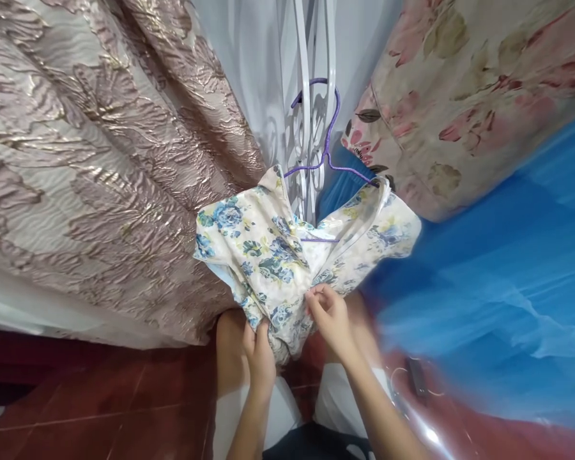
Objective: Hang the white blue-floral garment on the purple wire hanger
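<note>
Pinching the lower part of the floral garment [273, 255], the left hand [259, 354] is near the right hand [331, 318], whose fingertips close on the cloth below the neckline. I see pinkish brocade [100, 160] left of the garment, blue fabric [498, 275] right, its purple hanger [325, 157] above, white bars [303, 64] beyond.

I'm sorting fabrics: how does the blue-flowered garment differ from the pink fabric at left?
The garment has blue flowers on a pale ground; the pink fabric has a shiny, raised-looking pattern. The garment is on the purple hanger, with the left hand and right hand on it; neither touches the pink fabric. Both look floral.
</note>
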`<move>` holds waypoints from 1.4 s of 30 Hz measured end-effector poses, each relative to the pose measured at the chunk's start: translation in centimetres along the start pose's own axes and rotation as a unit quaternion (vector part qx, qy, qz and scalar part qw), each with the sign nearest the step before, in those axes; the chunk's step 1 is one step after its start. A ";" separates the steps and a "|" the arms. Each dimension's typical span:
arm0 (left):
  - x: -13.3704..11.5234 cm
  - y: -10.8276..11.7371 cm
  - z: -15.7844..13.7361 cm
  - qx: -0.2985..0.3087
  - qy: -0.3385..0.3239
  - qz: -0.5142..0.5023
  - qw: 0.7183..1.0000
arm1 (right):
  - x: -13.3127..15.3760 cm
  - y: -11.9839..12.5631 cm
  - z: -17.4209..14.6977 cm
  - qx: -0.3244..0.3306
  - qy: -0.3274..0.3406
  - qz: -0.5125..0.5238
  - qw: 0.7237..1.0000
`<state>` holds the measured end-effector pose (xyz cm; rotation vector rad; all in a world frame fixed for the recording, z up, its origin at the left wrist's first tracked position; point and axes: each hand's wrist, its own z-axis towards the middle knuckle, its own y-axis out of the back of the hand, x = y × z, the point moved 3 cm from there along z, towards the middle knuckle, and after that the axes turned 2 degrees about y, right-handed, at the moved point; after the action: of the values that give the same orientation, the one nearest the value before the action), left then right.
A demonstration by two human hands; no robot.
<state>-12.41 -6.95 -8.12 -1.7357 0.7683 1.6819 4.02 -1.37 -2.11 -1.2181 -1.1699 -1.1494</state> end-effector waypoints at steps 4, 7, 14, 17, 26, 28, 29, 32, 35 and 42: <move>-0.9 0.7 -0.3 -0.060 -0.047 0.011 0.997 | 0.4 0.7 -0.7 -0.014 -0.030 0.033 0.999; -2.4 0.7 -0.7 -0.106 -0.193 0.059 0.974 | 0.6 1.5 -1.5 -0.026 -0.066 0.022 0.997; -4.3 -5.2 -2.2 0.188 -0.304 0.109 0.928 | 1.7 0.7 -3.5 -0.019 -0.074 0.029 0.997; -5.0 -7.3 -2.5 0.214 -0.291 0.048 0.931 | 2.0 0.4 -3.9 -0.032 -0.058 0.051 0.997; -4.3 -8.3 -1.2 0.153 -0.260 0.037 0.953 | 0.2 3.3 0.6 -0.078 -0.007 -0.041 0.996; -3.4 -7.8 -1.2 0.145 -0.229 0.037 0.962 | -0.8 3.1 2.3 -0.085 0.004 -0.112 0.990; -3.0 -7.5 -1.3 0.143 -0.216 0.036 0.965 | -1.3 2.8 3.1 -0.097 0.007 -0.144 0.985; -2.0 -6.9 -1.5 0.152 -0.194 0.031 0.969 | -2.5 1.9 4.9 -0.146 0.013 -0.198 0.969; -1.7 -6.3 -1.1 0.158 -0.186 0.033 0.969 | -2.8 1.1 6.1 -0.179 0.017 -0.212 0.961; -1.9 -5.5 -0.1 0.162 -0.176 0.027 0.971 | -2.3 0.5 7.5 -0.221 0.042 -0.213 0.951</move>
<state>-8.24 -3.42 -6.04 -1.1644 0.8698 1.7238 4.24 6.17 -4.39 -1.2592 -1.1798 -1.8457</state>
